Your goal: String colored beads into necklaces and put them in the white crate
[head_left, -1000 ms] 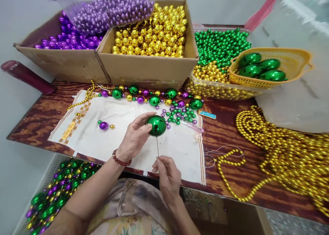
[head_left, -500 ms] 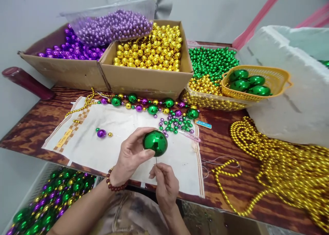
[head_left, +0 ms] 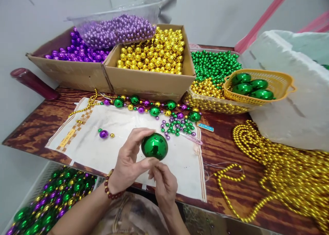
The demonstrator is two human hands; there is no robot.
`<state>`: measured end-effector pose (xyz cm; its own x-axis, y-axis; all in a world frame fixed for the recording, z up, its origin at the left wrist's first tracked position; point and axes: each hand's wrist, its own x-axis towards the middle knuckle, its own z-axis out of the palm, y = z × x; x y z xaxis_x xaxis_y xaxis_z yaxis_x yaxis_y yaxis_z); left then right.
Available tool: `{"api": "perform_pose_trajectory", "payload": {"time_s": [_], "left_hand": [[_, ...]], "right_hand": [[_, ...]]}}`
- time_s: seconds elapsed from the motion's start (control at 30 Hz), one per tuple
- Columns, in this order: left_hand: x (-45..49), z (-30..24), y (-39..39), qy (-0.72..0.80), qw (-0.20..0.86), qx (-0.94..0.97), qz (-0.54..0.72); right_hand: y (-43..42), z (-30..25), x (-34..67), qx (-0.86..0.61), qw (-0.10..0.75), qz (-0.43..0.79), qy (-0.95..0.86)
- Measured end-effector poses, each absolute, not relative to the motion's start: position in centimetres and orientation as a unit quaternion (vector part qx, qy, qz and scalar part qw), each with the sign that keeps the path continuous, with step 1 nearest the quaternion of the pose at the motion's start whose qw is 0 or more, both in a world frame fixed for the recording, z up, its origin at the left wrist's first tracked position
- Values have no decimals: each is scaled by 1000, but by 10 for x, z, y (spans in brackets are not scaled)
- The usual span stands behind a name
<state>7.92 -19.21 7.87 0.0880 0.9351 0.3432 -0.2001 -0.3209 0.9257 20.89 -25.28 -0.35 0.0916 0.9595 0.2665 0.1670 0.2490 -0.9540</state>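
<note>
My left hand (head_left: 135, 163) grips a large shiny green ball (head_left: 155, 146) between thumb and fingers, above the white cloth (head_left: 138, 122). Just under the ball, my right hand (head_left: 164, 182) is closed in a pinch at its lower side. The thin needle in that pinch is now hidden by the fingers. On the cloth to the left lie a purple ball (head_left: 103, 134), a small green bead (head_left: 99, 130) and a small gold bead (head_left: 112, 135). Loose green and lilac beads (head_left: 177, 125) lie beyond my hands, beside a finished-looking strand of mixed balls (head_left: 154, 111).
Cardboard boxes (head_left: 151, 81) of purple and gold balls stand at the back, a clear tub (head_left: 120, 29) of lilac beads on top. A yellow basket (head_left: 282, 81) holds several green balls. Gold bead strands (head_left: 288, 180) cover the right side. A dark red bottle (head_left: 34, 84) leans left.
My right fingertips have moved up against the bottom of the green ball, so the needle that showed below it is covered. The whole view has shifted slightly.
</note>
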Motion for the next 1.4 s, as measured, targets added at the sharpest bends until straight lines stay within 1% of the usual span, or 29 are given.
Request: {"api": "perform_pose_trajectory", "payload": {"time_s": [0.17, 0.3, 0.4, 0.5, 0.7, 0.83, 0.93, 1.07, 1.13, 1.3, 1.4], "left_hand": [[80, 77, -187, 324, 514, 518, 602], [81, 76, -181, 333, 575, 439, 604], [81, 77, -175, 346, 638, 354, 590], [81, 79, -170, 346, 666, 317, 580], [85, 82, -172, 360, 609, 365, 605], [87, 83, -175, 346, 580, 418, 608], [88, 85, -179, 324, 573, 448, 604], [91, 87, -184, 333, 506, 492, 625], [92, 86, -184, 341, 486, 497, 632], [89, 80, -176, 339, 548, 434, 629], [89, 80, -174, 351, 527, 444, 634]], "right_hand": [[-258, -13, 207, -487, 566, 301, -593], [-261, -13, 203, -515, 571, 300, -565], [-260, -8, 200, -515, 557, 304, -576], [-258, -3, 199, -529, 547, 311, -570], [-248, -4, 196, -529, 567, 357, -521], [-244, -5, 194, -481, 580, 383, -534], [-245, -7, 193, -470, 580, 370, -552], [-246, -11, 191, -512, 590, 351, -517], [-247, -13, 190, -508, 593, 358, -512], [-249, -12, 191, -477, 590, 345, -552], [-247, -10, 191, -501, 582, 345, -540]]}}
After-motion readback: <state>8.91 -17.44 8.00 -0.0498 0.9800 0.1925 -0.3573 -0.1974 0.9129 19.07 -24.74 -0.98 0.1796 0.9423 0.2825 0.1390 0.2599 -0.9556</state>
